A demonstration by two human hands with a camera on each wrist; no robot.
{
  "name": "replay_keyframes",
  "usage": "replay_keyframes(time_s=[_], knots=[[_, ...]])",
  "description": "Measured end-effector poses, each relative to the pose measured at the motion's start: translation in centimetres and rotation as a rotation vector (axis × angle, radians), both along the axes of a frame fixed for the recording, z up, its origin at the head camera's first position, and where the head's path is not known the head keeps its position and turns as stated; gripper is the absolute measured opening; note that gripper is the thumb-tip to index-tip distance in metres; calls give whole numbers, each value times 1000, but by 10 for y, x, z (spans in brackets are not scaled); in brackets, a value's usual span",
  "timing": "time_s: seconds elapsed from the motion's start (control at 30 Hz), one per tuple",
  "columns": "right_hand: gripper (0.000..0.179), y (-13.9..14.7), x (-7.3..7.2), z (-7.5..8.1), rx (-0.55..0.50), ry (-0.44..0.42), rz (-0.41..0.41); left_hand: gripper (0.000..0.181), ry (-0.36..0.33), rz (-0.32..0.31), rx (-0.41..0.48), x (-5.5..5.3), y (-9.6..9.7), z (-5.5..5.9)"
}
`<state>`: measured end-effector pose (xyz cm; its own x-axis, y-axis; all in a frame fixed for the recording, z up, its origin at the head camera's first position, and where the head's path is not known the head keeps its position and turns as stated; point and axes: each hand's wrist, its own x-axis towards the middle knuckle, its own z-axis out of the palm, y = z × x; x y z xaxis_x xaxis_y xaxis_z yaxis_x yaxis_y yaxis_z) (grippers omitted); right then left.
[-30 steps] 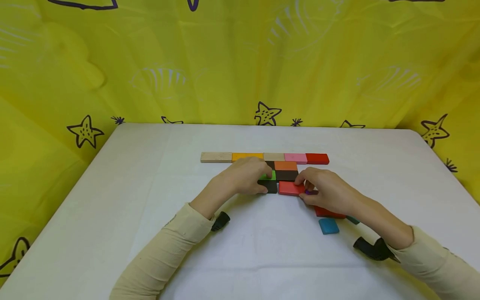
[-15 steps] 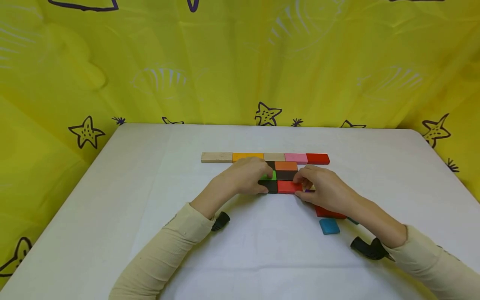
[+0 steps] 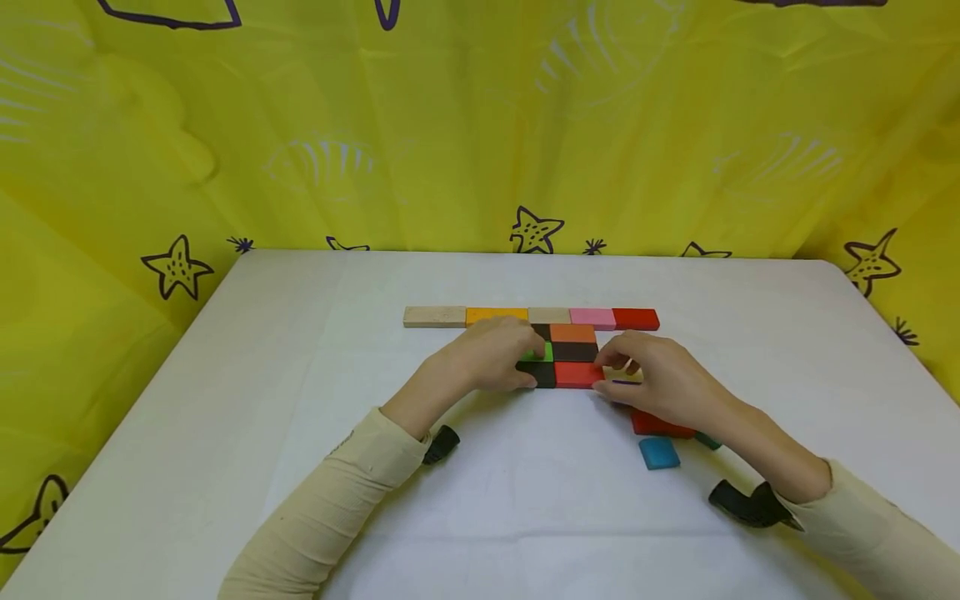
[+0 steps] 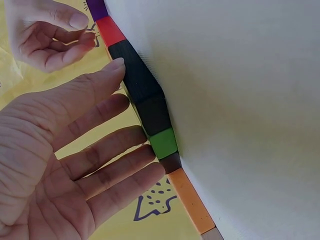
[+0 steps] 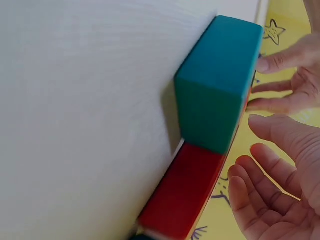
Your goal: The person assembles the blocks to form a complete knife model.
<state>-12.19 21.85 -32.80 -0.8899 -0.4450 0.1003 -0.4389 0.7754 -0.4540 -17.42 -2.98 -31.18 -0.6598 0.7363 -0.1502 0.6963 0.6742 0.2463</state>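
Note:
In the head view, flat coloured blocks form a tight group mid-table. My left hand rests at its left side, thumb by a black block and a fingertip on a green block. Its fingers lie extended along the blocks in the left wrist view. A red block lies against the black one, below a dark brown block and an orange block. My right hand is at the red block's right end, fingers loosely bent and nothing gripped. It partly hides a purple-edged block.
Behind the group runs a row with a plain wood block, a yellow-orange block, a pink block and others. Near the right forearm lie another red block, a blue block and a partly hidden green block.
The red block has slid left against the black block, closing the small gap between them. My right hand moved left with it, then drew back slightly right. The left hand stayed in place.

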Motion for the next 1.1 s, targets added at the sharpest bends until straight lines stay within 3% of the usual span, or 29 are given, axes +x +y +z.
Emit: replay_keyframes(time_s=[0.53, 1.1], knots=[[27, 36, 15, -4, -44, 22, 18, 33, -3, -3, 2, 1, 2, 0], [32, 56, 15, 1, 34, -89, -19, 33, -22, 6, 7, 1, 2, 0]])
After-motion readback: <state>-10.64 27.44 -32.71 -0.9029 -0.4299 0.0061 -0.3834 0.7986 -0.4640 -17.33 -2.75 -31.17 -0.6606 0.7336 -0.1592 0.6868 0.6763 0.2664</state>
